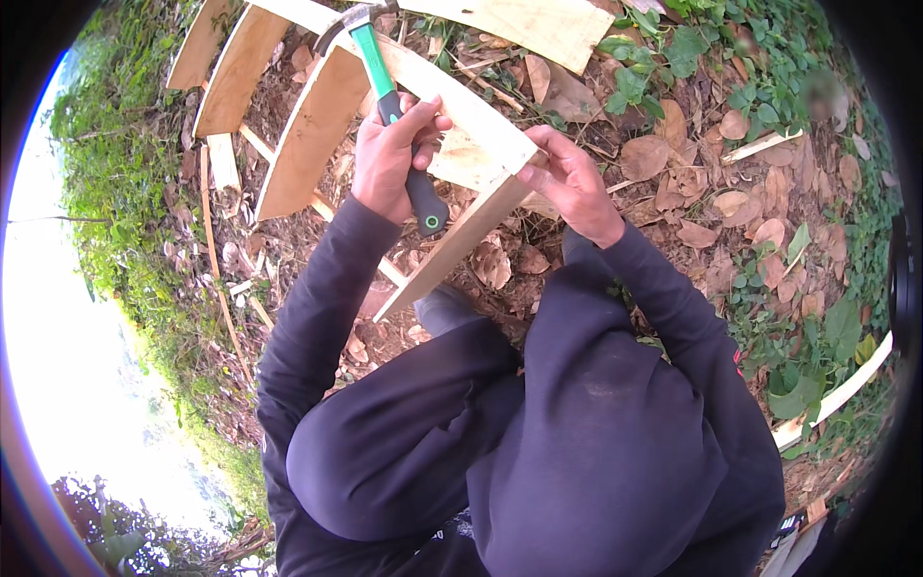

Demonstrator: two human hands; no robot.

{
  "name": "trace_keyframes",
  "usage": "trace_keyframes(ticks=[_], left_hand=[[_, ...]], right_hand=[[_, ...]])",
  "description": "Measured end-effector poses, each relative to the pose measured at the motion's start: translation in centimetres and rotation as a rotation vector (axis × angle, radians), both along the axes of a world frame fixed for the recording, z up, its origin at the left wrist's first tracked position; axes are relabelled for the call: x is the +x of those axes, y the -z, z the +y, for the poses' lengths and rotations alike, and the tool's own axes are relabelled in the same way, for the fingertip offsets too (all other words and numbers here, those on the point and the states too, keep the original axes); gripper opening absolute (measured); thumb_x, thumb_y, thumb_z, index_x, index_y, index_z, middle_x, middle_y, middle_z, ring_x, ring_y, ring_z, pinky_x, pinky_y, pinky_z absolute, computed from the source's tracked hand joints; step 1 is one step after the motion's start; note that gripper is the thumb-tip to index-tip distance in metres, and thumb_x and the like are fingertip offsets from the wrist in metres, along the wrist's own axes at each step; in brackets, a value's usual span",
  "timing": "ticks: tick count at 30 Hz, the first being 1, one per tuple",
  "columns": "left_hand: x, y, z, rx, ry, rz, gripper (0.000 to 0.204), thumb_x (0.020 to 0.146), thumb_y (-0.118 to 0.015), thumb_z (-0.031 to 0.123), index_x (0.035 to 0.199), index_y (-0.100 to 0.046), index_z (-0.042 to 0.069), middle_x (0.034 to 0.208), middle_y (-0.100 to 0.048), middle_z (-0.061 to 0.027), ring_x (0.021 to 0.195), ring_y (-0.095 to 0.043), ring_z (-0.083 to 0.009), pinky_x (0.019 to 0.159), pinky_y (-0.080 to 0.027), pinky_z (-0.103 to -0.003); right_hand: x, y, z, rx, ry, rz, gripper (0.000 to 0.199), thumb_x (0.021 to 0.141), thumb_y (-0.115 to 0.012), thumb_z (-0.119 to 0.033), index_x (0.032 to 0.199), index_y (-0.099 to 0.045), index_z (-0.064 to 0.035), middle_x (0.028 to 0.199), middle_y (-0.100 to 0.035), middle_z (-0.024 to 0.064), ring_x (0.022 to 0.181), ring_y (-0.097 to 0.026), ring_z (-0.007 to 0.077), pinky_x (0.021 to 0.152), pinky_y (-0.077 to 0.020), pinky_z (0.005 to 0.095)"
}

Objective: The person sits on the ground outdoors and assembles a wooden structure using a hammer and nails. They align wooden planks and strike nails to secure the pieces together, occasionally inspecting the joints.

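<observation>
My left hand [392,154] is closed round the dark grip of a claw hammer [371,60] with a green and black handle. Its metal head points away from me, over a long pale board, and the grip's butt hangs below my thumb. The fingertips of that hand come close to the board. My right hand [577,190] pinches the near end of this long wooden board [471,113], at the corner where it meets an upright plank [457,245]. Whether a nail sits under these fingers I cannot tell. Several crosswise planks [312,135] join the same wooden frame.
Another pale board [529,27] lies at the far side. Dry brown leaves [673,183] and soil cover the ground, with green plants [663,58] to the right. My bent knees [394,433] are close below the frame. A light strip of wood [846,394] lies at right.
</observation>
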State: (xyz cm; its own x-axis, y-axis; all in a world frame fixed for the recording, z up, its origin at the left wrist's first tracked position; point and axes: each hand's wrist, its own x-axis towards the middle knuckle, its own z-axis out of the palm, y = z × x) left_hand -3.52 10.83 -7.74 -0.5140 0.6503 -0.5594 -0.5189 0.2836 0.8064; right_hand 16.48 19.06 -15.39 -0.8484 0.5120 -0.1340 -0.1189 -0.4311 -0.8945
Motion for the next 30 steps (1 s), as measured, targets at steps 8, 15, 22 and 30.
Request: trace_keyframes(ticks=[8,15,22,30], left_hand=[[0.2,1.0,0.4,0.072,-0.005,0.002,0.021,0.091,-0.071,0.011,0.089,-0.050,0.011,0.090,-0.059,-0.0034,0.080,-0.061,-0.0041,0.045,-0.036,-0.015],[0.2,2.0,0.1,0.086,-0.027,-0.002,0.025,0.090,-0.070,0.007,0.086,-0.045,0.013,0.087,-0.061,-0.0027,0.080,-0.068,-0.0090,0.042,-0.038,-0.017],[0.4,2.2,-0.1,0.124,-0.030,-0.082,0.022,0.092,-0.069,0.008,0.094,-0.047,0.010,0.093,-0.062,-0.0048,0.078,-0.063,-0.0055,0.045,-0.039,-0.016],[0.3,2.7,-0.3,0.165,-0.019,-0.047,0.017,0.091,-0.068,0.010,0.089,-0.052,0.007,0.087,-0.068,-0.0095,0.054,-0.053,-0.0040,0.045,-0.041,-0.017]], right_hand=[[-0.6,1.8,0.6,-0.045,0.030,0.152,0.024,0.092,-0.061,-0.005,0.115,-0.058,-0.0017,0.106,-0.060,0.0018,0.103,-0.056,0.0105,0.094,-0.0428,0.0281],[-0.3,2.4,1.3,-0.022,0.000,0.178,0.025,0.093,-0.060,-0.008,0.117,-0.058,0.0012,0.106,-0.063,0.0040,0.102,-0.057,0.0118,0.095,-0.0423,0.0280],[0.1,3.2,0.8,-0.148,0.007,0.217,0.027,0.096,-0.063,-0.011,0.119,-0.058,0.0021,0.110,-0.067,0.0079,0.105,-0.060,0.0133,0.096,-0.0443,0.0292],[0.0,4.2,1.3,-0.162,-0.009,0.225,0.028,0.093,-0.070,-0.021,0.111,-0.064,-0.0012,0.105,-0.069,0.0108,0.105,-0.063,0.0209,0.102,-0.0405,0.0378]])
